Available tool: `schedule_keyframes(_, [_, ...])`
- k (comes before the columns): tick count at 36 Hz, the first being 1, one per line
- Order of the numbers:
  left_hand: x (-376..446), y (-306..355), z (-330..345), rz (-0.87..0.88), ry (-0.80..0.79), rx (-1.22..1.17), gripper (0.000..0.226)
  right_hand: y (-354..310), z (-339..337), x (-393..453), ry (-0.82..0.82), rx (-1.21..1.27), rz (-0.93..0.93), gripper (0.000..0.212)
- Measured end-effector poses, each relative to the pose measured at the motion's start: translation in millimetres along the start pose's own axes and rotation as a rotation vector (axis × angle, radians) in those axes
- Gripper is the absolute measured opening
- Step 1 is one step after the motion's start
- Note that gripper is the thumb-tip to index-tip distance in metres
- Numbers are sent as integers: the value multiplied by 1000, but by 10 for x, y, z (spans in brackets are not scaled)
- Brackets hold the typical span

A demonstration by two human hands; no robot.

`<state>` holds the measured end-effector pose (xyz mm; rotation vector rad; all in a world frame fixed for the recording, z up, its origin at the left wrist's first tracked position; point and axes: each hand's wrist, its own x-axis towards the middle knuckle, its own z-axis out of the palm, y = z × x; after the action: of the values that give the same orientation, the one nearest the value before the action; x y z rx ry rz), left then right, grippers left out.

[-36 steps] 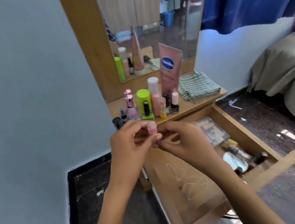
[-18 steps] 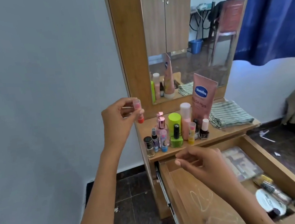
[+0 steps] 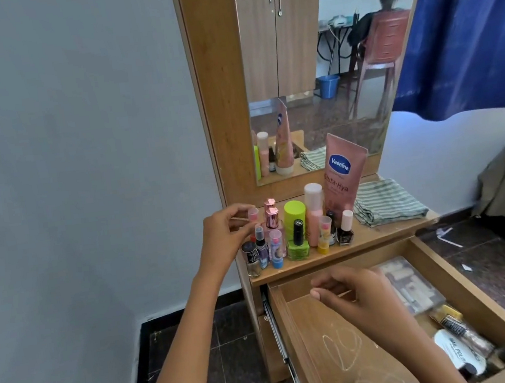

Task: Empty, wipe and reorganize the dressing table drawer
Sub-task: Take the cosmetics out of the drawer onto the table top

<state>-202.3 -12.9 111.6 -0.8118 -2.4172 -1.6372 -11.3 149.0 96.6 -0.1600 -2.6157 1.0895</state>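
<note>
My left hand (image 3: 224, 235) holds a small lip balm tube with a pink cap (image 3: 252, 216) by the fingertips, at the left end of the dressing table shelf (image 3: 376, 241), above the row of bottles. My right hand (image 3: 355, 293) hovers over the back left of the open wooden drawer (image 3: 322, 350), fingers loosely curled with nothing in them. A clear plastic case (image 3: 413, 286) and several cosmetic items (image 3: 460, 344) lie at the drawer's right side. The drawer's left half shows bare wood with chalky scribbles.
On the shelf stand a Vaseline tube (image 3: 342, 178), a lime-green bottle (image 3: 295, 221), nail polishes (image 3: 345, 231) and small sprays, plus a folded striped cloth (image 3: 385, 204). A mirror (image 3: 309, 68) rises behind. A blue curtain (image 3: 471, 27) hangs to the right; a wall stands to the left.
My left hand carried the pink-capped tube from over the drawer up and then down to the shelf's left end. My right hand let go of it and stayed over the drawer.
</note>
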Motion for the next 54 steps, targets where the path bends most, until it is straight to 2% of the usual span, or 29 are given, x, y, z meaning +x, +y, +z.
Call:
schedule_keyframes(12, [-36,-12,-59,-33,-14,-54,44,71,6,12,-10,-1,13,3])
schedule_keyframes(15, [-43,34,-117,-18,28,-18,44,94,-1,13,-11,1,14,4])
schedule_keyframes(22, [-148,462,-192,221,278,140,28,195,-75,-23,-23,-43,51,7])
schedule_keyframes(26, [-351,813,37,392,284,142,25,300,-219,-81,-30,-107,89,6])
schedule_keyframes(30, [-638,1033,469,559,160,111,16,477,-432,-185,4,-182,143,9])
schedule_keyframes(32, [-807,1078,733,581,57,71,14,566,-577,-261,40,-210,183,11])
schedule_keyframes(35, [-1026,1002,1153,486,-186,-7,16,687,-803,-374,82,-210,250,16])
schedule_keyframes(38, [-1173,811,1577,386,-432,38,16,812,-981,-492,120,-239,330,26])
schedule_keyframes(41, [-1260,677,1895,354,-667,130,24,902,-1094,-610,150,-281,399,34])
schedule_keyframes(44, [-1296,623,2084,358,-832,141,34,977,-1150,-733,181,-261,452,32])
schedule_keyframes(47, [-1320,618,2185,374,-905,126,36,998,-1154,-821,178,-249,480,25])
schedule_keyframes(51, [-1356,603,2237,342,-952,92,25,1007,-1120,-860,150,-228,491,26])
schedule_keyframes(54, [-1379,608,2191,271,-906,85,17,998,-1088,-872,115,-242,495,30])
